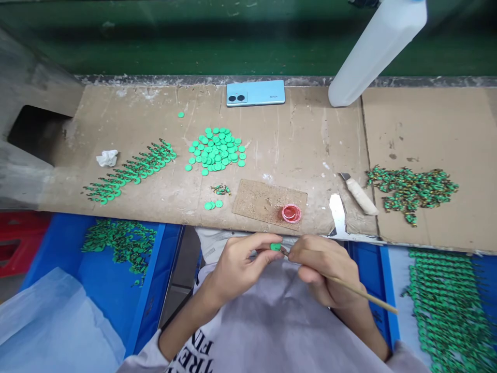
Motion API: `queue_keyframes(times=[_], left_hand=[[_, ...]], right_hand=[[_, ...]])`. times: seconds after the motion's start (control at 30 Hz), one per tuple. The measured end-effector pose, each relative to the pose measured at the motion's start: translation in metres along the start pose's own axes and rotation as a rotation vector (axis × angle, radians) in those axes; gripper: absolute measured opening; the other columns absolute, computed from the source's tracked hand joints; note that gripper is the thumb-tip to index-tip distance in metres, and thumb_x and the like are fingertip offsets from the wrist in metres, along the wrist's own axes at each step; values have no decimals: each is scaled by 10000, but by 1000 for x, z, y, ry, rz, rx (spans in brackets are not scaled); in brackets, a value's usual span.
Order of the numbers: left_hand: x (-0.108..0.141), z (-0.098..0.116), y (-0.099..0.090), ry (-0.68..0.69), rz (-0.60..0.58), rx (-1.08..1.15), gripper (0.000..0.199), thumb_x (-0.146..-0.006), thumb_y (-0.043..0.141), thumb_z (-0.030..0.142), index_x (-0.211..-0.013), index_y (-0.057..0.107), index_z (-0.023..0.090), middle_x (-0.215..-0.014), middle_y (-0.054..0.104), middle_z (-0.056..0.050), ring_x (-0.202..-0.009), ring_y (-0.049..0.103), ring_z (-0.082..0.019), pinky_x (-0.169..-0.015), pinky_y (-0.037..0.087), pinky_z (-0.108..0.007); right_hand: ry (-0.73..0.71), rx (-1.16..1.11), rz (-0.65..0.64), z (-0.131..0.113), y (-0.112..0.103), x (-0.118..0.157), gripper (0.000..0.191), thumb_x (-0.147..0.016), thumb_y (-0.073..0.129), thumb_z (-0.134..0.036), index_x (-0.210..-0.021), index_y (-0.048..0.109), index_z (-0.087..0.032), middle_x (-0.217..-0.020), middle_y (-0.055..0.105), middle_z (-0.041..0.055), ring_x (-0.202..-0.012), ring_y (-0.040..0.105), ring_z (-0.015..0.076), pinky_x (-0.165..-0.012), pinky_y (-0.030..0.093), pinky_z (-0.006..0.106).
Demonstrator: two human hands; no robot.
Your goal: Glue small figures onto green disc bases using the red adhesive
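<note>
Between thumb and forefinger, my left hand [243, 264] pinches a small green disc [275, 246] just past the table's front edge. My right hand [328, 269] grips a thin brush-like wooden stick [363, 294], its tip at the disc; the tip itself is too small to make out. Beyond my hands, a small cup of red liquid [291, 213] stands on a cardboard piece [264, 199]. Close to it lie a few loose green discs [213, 205] and a little heap of small green and gold parts [221, 189].
Green discs [215, 150] lie piled mid-table, with rows of assembled green pieces [132, 170] to their left. A blue phone [255, 93], a white bottle [376, 52], a knife [359, 194] and a green-gold heap [413, 189] stand about. Blue trays [145, 311] flank my lap.
</note>
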State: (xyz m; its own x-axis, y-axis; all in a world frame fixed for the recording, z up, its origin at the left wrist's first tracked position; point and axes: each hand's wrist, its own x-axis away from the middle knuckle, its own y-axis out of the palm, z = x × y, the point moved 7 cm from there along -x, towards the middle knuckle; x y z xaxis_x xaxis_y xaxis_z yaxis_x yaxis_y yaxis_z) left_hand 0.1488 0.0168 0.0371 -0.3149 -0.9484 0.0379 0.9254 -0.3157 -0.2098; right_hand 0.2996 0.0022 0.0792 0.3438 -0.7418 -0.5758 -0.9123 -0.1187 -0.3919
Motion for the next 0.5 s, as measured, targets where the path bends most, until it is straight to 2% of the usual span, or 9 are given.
queue_keyframes(times=[0.1,0.23,0.3,0.4,0.5], left_hand=[[-1,-1,4,-15,-33,28,151,-921,739,179,-1058,802,191,-876,861,-27,-765,824,-178,-646,629,-199],[1,-4,14,-12,-126,-47,196,-945,663,152,-1077,802,190,-950,861,-42,-811,814,-178,-744,627,-233],[2,-6,17,-43,-156,-50,204,-944,646,156,-1072,803,189,-956,858,-47,-821,808,-180,-739,615,-239],[1,-12,16,-166,-146,37,172,-919,690,204,-1049,801,185,-935,856,-48,-826,809,-183,-701,598,-226],[1,-19,11,-288,-92,169,166,-868,781,286,-985,796,170,-853,847,-56,-803,812,-196,-720,604,-239]], right_hand=[[0,-29,29,1,-3,3,222,-1130,497,-314,-1028,637,-176,-717,652,20,-604,614,159,-567,468,284],[-47,97,-39,-4,1,-5,271,-1081,621,-319,-842,597,-193,-603,557,-29,-499,498,126,-505,360,289],[-61,129,-57,-5,4,-8,305,-1075,631,-320,-801,574,-197,-586,541,-34,-482,483,120,-490,342,293],[-69,33,28,-1,1,-6,274,-1097,587,-339,-876,616,-180,-617,605,-13,-502,546,127,-493,409,275],[-58,-71,187,7,-10,6,257,-1119,532,-375,-1012,661,-180,-681,670,12,-534,614,149,-500,476,276]])
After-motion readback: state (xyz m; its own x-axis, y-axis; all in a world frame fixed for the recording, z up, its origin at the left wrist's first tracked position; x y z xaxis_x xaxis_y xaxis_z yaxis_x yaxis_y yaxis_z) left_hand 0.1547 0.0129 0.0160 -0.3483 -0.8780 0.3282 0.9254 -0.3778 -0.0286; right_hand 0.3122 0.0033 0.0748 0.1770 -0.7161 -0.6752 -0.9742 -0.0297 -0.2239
